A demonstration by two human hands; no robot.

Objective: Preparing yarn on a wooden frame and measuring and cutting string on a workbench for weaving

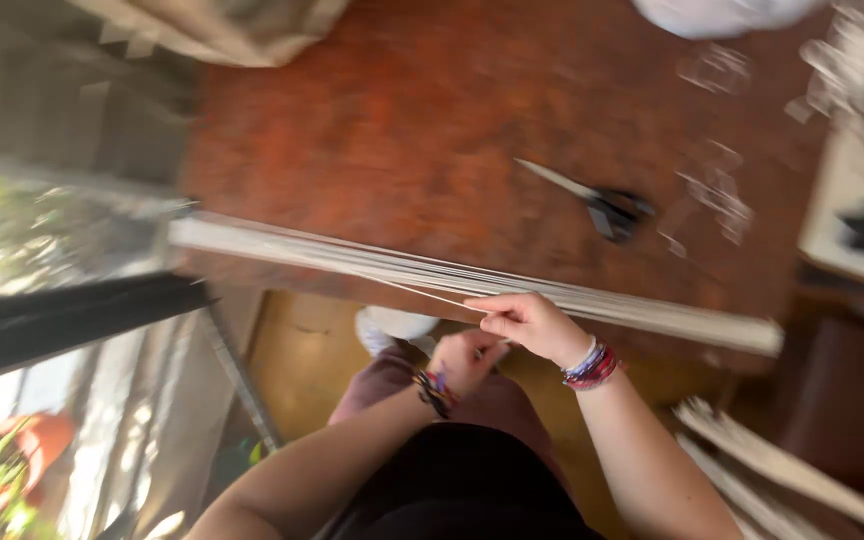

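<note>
- Pale thin sticks [432,272], long and straight, lie bundled side by side along the near edge of the reddish-brown table [402,130]; the bundle runs from the left corner down toward the right, and the picture is blurred by motion.
- One fine strand stands a little apart from the bundle just left of my fingers.
- My right hand [527,322] rests at the bundle's near side, fingers curled and pinched on that thin strand; beaded bracelets sit on the wrist.
- My left hand [464,358] is just below the right one, under the table's edge, fingers clenched; I cannot tell what it grips. It wears a dark braided wristband.
- Scissors [592,202] with dark handles lie on the table, well apart from my hands, blades pointing up-left.
- Clear plastic bits [717,190] lie scattered right of the scissors.
- More pale sticks [782,470] lie lower right, off the table.
</note>
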